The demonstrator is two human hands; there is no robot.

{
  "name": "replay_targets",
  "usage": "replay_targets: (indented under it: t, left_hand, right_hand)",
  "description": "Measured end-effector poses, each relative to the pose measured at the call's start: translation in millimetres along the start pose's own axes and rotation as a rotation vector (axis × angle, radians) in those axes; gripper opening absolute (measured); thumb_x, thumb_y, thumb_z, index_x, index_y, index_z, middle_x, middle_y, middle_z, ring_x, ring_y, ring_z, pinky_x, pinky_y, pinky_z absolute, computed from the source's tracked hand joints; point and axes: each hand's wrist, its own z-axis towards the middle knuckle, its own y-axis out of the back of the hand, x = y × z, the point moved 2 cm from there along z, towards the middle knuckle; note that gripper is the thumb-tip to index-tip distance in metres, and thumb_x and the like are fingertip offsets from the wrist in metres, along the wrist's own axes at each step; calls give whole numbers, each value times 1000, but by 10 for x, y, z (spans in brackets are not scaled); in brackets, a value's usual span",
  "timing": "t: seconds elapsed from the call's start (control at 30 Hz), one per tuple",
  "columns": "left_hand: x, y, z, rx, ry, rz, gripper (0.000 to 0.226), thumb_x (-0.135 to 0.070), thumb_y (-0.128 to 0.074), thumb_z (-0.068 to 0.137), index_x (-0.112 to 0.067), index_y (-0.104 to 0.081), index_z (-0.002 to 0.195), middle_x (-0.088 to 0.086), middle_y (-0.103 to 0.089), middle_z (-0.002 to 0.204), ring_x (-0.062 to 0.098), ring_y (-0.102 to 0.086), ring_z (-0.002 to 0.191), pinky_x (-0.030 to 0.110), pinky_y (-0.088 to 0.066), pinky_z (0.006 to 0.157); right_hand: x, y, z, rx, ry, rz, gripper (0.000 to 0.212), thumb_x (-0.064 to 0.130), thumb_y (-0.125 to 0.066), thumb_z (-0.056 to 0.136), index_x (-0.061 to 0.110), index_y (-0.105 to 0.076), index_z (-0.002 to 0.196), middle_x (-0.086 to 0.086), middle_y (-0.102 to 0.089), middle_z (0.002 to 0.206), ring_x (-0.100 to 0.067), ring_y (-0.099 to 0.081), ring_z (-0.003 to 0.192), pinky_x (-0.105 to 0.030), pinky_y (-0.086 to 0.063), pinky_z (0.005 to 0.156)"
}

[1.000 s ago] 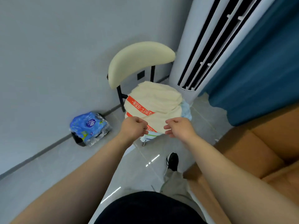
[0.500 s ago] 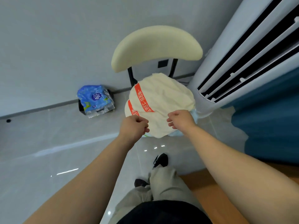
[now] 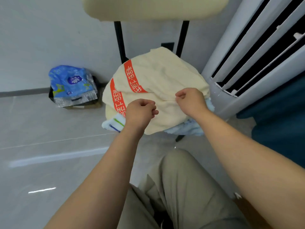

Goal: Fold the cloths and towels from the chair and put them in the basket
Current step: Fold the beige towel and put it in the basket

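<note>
From my remote seat I look down over both forearms at the chair [image 3: 153, 7], whose pale backrest fills the top edge on two black posts. The cream towel [image 3: 165, 75], with two orange printed bands, lies heaped on top of the pile on the seat. Under it, a white cloth with green and blue stripes [image 3: 115, 123] pokes out at the near left, and a light blue cloth [image 3: 189, 128] shows at the near right. My left hand [image 3: 140, 111] hovers over the towel's near part beside the lower orange band. Its grip is curled into a fist, thumb against forefinger, and I cannot tell whether any cloth is caught in it. My right hand [image 3: 191, 100] sits at the towel's right side, its grip clamped on the edge of a fold there. A blue plastic packet [image 3: 71, 83] stands on the floor [image 3: 49, 154] by the wall to the left. A white louvred unit [image 3: 247, 63] rises to the right of the chair.
</note>
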Motion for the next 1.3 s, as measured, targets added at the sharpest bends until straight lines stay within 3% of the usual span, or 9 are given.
replay_targets:
  t: [0.13,0.3,0.43,0.8,1.13,1.3]
  left_hand:
    - [304,-258,-193,-63,-109,-66,14,-2,-56,92,-6,-69,89,10,-71,84,17,-73,71,29,-60,73]
    - [376,-421,-614,-116,-169,-36,15,-3,-54,93,-5,-69,92,10,-71,85,18,-73,74,31,-60,74]
    - [336,-437,-660,-132,-233,15,15,-4,-55,93,-9,-70,89,8,-72,85,18,-74,75,33,-62,76]
    - [208,-109,-206,-165,-243,-122,14,-6,-56,94,-7,-70,92,12,-72,92,23,-75,81,35,-61,80]
    - [260,-303,203,-117,-172,-212,14,-3,-56,94,-8,-68,99,12,-72,97,23,-75,82,35,-61,81]
    - [292,-447,223,-100,-140,-203,20,-2,-57,93,-10,-65,108,13,-72,97,22,-75,80,38,-61,83]
  right_hand:
    - [-353,-50,-85,-49,165,91,23,14,-59,91,16,-74,107,-2,-74,104,-19,-67,101,-31,-52,95]
    - [-670,159,-345,-99,169,144,24,13,-58,92,18,-74,109,-1,-73,108,-18,-66,102,-24,-50,92]
    - [-553,256,-386,-154,181,139,31,8,-53,90,20,-74,109,-4,-70,117,-23,-65,104,-19,-44,79]
    - [-156,74,15,-156,178,-161,27,8,-55,89,16,-71,109,-9,-65,118,-30,-62,107,-33,-53,89]
    - [-269,-71,345,-69,107,-334,44,18,-57,86,25,-61,129,-8,-47,136,-30,-51,122,-41,-48,100]
    - [-294,-66,390,-146,75,-307,29,21,-55,92,22,-68,118,-9,-48,132,-30,-55,109,-34,-47,80]
